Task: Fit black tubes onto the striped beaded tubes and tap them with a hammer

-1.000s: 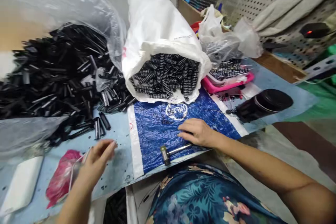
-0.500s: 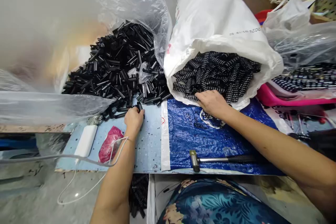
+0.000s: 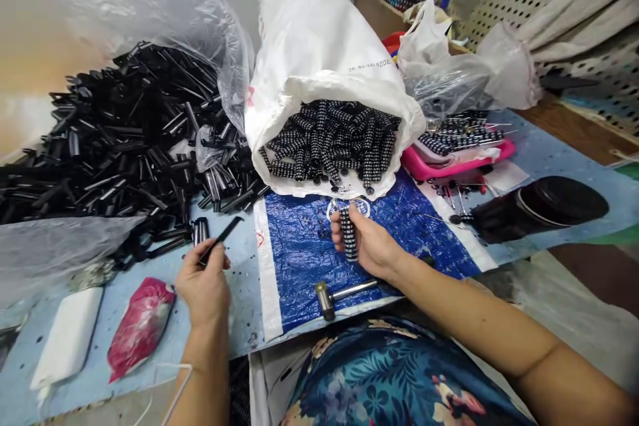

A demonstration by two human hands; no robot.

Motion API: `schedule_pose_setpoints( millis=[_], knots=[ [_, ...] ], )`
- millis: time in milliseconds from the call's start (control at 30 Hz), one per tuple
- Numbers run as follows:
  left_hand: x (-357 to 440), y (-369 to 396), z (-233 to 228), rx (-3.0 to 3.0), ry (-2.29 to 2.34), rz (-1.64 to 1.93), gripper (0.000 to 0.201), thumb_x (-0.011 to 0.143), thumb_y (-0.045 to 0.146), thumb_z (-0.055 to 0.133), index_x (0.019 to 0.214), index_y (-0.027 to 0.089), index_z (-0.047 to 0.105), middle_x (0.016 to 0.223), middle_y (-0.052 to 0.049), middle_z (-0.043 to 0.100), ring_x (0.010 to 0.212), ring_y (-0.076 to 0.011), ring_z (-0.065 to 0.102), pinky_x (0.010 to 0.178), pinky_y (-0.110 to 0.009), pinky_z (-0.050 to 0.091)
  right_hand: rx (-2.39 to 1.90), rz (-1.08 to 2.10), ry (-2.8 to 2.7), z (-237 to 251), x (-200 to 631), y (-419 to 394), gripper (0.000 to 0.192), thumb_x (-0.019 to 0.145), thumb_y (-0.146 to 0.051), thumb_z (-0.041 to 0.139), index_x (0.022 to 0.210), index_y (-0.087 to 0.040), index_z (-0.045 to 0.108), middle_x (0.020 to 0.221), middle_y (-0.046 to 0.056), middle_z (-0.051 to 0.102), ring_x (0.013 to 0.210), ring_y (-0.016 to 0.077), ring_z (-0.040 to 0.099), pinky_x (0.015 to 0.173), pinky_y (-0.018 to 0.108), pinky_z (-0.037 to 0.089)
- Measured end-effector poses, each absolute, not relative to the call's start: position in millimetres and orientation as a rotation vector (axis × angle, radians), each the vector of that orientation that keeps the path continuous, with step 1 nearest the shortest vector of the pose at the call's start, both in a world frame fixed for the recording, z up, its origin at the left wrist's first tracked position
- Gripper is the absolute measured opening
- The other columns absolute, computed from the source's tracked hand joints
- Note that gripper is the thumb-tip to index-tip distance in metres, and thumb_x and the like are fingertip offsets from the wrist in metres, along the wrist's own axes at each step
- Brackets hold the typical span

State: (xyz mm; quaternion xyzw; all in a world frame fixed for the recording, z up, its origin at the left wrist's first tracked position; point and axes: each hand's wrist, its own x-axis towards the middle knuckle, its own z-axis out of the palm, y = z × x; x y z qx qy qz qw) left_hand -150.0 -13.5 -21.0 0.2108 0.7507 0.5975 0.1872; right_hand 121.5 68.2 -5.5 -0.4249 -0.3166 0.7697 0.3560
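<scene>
Between the fingers and thumb of my left hand (image 3: 204,276) is a slim black plastic strip (image 3: 225,234), tilted up to the right. Just behind those fingers stand short black pieces (image 3: 200,229); whether the hand touches them I cannot tell. My right hand (image 3: 372,239) is wrapped round a black cylinder with rows of white marks (image 3: 348,233), held nearly upright over the blue sheet (image 3: 299,239). Behind it, the open mouth of a white sack (image 3: 319,33) shows many similar cylinders (image 3: 334,136). A large heap of black plastic pieces (image 3: 130,146) lies at the left.
A hammer (image 3: 327,299) lies near the table's front edge. At the left are a white power bank (image 3: 67,336) and a pink plastic-wrapped bundle (image 3: 142,323). To the right stand a pink tray (image 3: 449,165) and a dark lidded cup (image 3: 539,206). Clear plastic (image 3: 200,20) hangs over the heap.
My right hand has come out of the sack's mouth towards me with a cylinder. My left hand has drawn back from the heap's edge with a black strip. The view has swung right.
</scene>
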Motion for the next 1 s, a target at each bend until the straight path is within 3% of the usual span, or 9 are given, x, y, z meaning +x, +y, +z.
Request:
schedule_pose_setpoints(
  millis=[200, 333, 433, 567, 667, 733, 800, 900, 1000],
  knots=[
    [-84, -16, 2, 0.229, 1.346, 1.755, 0.03, 0.059, 0.023, 0.074, 0.08, 0.015, 0.055, 0.099, -0.006, 0.068, 0.09, -0.0173, 0.067, 0.08, -0.028, 0.053, -1.02, 2.142, -0.777, 6, 117, 43, 0.057, 0.082, -0.066, 0.068, 0.108, -0.017, 0.059, 0.064, -0.005, 0.044, 0.045, 0.0064, 0.034, 0.042, 0.019, 0.027],
    [-55, -19, 12, 0.351, 1.211, 1.533, 0.027, 0.078, 0.034, 0.062, 0.097, 0.02, 0.047, 0.083, -0.001, 0.064, 0.058, -0.01, 0.058, 0.056, -0.023, 0.046, -0.998, 2.095, -0.768, 7, 119, 38, 0.054, 0.082, -0.065, 0.069, 0.11, -0.02, 0.059, 0.061, -0.005, 0.044, 0.043, 0.0068, 0.033, 0.041, 0.019, 0.028],
    [-27, -20, 7, 0.563, 1.242, 1.363, 0.024, 0.087, 0.039, 0.055, 0.103, 0.022, 0.048, 0.074, 0.003, 0.058, 0.046, -0.0064, 0.043, 0.046, -0.02, 0.034, -1.03, 1.954, -0.704, 6, 114, 35, 0.053, 0.079, -0.067, 0.07, 0.098, -0.018, 0.063, 0.075, 0.001, 0.057, 0.061, 0.012, 0.054, 0.055, 0.023, 0.046],
    [3, -18, -4, 0.864, 1.374, 1.323, 0.031, 0.079, 0.039, 0.073, 0.099, 0.018, 0.063, 0.09, -0.003, 0.064, 0.076, -0.0116, 0.056, 0.072, -0.025, 0.047, -1.014, 1.873, -0.82, 2, 106, 32, 0.054, 0.088, -0.068, 0.059, 0.1, -0.016, 0.065, 0.105, 0.01, 0.065, 0.099, 0.023, 0.063, 0.089, 0.036, 0.054],
    [4, -18, -4, 0.855, 1.377, 1.302, 0.029, 0.079, 0.041, 0.074, 0.092, 0.016, 0.067, 0.082, -0.002, 0.062, 0.075, -0.0126, 0.053, 0.072, -0.026, 0.046, -0.928, 1.732, -1.231, -3, 117, 34, 0.062, 0.091, -0.069, 0.056, 0.128, -0.019, 0.057, 0.134, 0.015, 0.054, 0.125, 0.0285, 0.052, 0.103, 0.042, 0.049],
    [-3, -21, 1, 0.764, 1.38, 1.266, 0.032, 0.077, 0.044, 0.075, 0.088, 0.015, 0.067, 0.079, -0.002, 0.061, 0.071, -0.012, 0.051, 0.067, -0.025, 0.044, -0.785, 1.434, -1.665, -6, 132, 37, 0.09, 0.079, -0.07, 0.069, 0.149, -0.023, 0.038, 0.154, 0.016, 0.03, 0.143, 0.033, 0.031, 0.111, 0.048, 0.041],
    [-11, -25, 6, 0.709, 1.369, 1.222, 0.037, 0.073, 0.046, 0.078, 0.089, 0.014, 0.068, 0.079, -0.002, 0.061, 0.07, -0.0116, 0.05, 0.065, -0.024, 0.043, -0.588, 1.096, -2.055, -8, 146, 41, 0.107, 0.074, -0.062, 0.078, 0.157, -0.024, 0.022, 0.16, 0.017, 0.016, 0.148, 0.0352, 0.018, 0.116, 0.054, 0.032],
    [-15, -29, 9, 0.729, 1.375, 1.187, 0.043, 0.073, 0.054, 0.076, 0.087, 0.014, 0.067, 0.071, 0.0, 0.055, 0.064, -0.0096, 0.045, 0.059, -0.022, 0.038, -0.412, 0.808, -2.258, -8, 156, 43, 0.093, 0.084, -0.042, 0.077, 0.157, -0.02, 0.022, 0.152, 0.021, 0.031, 0.142, 0.0319, 0.033, 0.115, 0.052, 0.035],
    [-11, -32, 6, 0.676, 1.414, 1.224, 0.054, 0.087, 0.068, 0.053, 0.087, 0.015, 0.064, 0.063, 0.001, 0.049, 0.053, -0.0087, 0.037, 0.051, -0.023, 0.032, -0.422, 0.705, -2.22, -5, 155, 41, 0.093, 0.082, -0.042, 0.079, 0.155, -0.016, 0.026, 0.145, 0.022, 0.04, 0.135, 0.0314, 0.043, 0.111, 0.049, 0.042]
  ],
)
